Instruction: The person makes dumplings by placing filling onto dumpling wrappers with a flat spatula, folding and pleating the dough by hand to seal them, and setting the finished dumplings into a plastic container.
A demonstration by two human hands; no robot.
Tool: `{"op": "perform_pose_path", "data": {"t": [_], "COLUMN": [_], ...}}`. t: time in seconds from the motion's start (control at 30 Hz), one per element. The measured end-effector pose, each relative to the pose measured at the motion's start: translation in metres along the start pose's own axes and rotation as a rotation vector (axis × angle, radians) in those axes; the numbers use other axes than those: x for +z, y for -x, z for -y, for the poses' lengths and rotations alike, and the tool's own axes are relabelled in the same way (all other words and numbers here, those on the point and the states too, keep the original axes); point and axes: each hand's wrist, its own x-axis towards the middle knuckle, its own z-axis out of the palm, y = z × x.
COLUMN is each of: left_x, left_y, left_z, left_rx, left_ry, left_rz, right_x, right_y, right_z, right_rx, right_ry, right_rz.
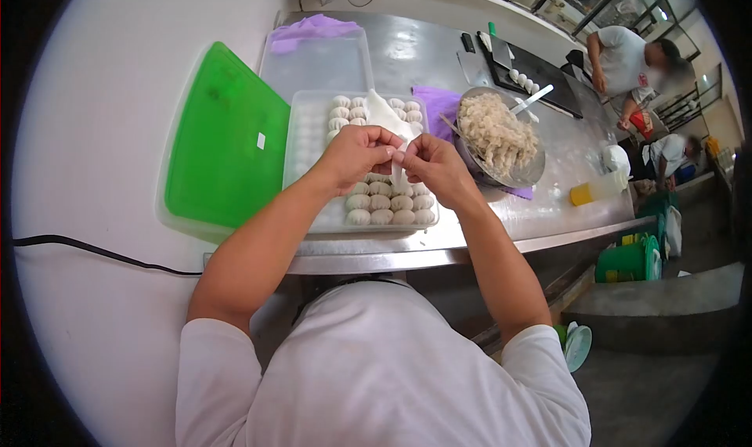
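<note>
Clock directions are running from the two hands, twelve being straight ahead on the table.

Left hand (pixel 356 161): thumb and forefinger are pressing together, pinching a white sheet (pixel 384 112); other fingers are curling in. Right hand (pixel 435 170): also pinching the sheet between thumb and forefinger, just beside the left fingertips. The sheet is spreading toward twelve, with a narrow strip hanging toward six; its material I cannot tell.

Both hands are hovering over a clear tray (pixel 309 159). Pleated dumplings (pixel 381 203) are sitting in rows in it, at six and near twelve; pale round hollows are showing at nine.

At nine, a green panel (pixel 227 138) is leaning on the wall. At eleven, a purple cloth (pixel 317 28) is lying over the far edge of a translucent container (pixel 317 67).

Toward three, a metal bowl (pixel 529 171) is holding a heap of pale filling (pixel 495 130), a white-handled utensil (pixel 534 99) standing in it. A second purple cloth (pixel 435 106) is showing beside and under the bowl. At two, a black board (pixel 558 93) is carrying a row of white dough pieces (pixel 523 81). Beyond, a co-worker (pixel 627 59) is standing.
</note>
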Motion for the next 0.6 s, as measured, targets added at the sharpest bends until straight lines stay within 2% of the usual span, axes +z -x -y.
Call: {"op": "perform_pose_path", "data": {"t": [0.23, 0.33, 0.4, 0.47, 0.53, 0.6], "left_x": [0.009, 0.008, 0.005, 0.005, 0.008, 0.012], "left_y": [0.001, 0.002, 0.000, 0.000, 0.000, -0.001], "left_z": [0.002, 0.002, 0.000, 0.002, 0.004, 0.005], "left_rx": [0.058, 0.049, -0.098, -0.109, -0.120, -0.087], "left_ry": [-0.010, -0.031, 0.108, 0.160, 0.213, 0.191], "left_rz": [-0.049, -0.031, -0.055, -0.022, 0.010, 0.030], "right_x": [-0.002, -0.004, -0.007, -0.007, -0.004, -0.003], "right_y": [0.006, 0.007, 0.009, 0.010, 0.011, 0.009], "right_z": [-0.002, -0.013, -0.016, -0.016, -0.013, -0.018], "right_rx": [0.122, 0.087, 0.110, 0.131, 0.278, 0.260], "right_ry": [-0.150, -0.253, -0.327, -0.401, -0.537, -0.510], "right_rz": [0.008, 0.012, -0.006, -0.026, 0.011, 0.025]}}
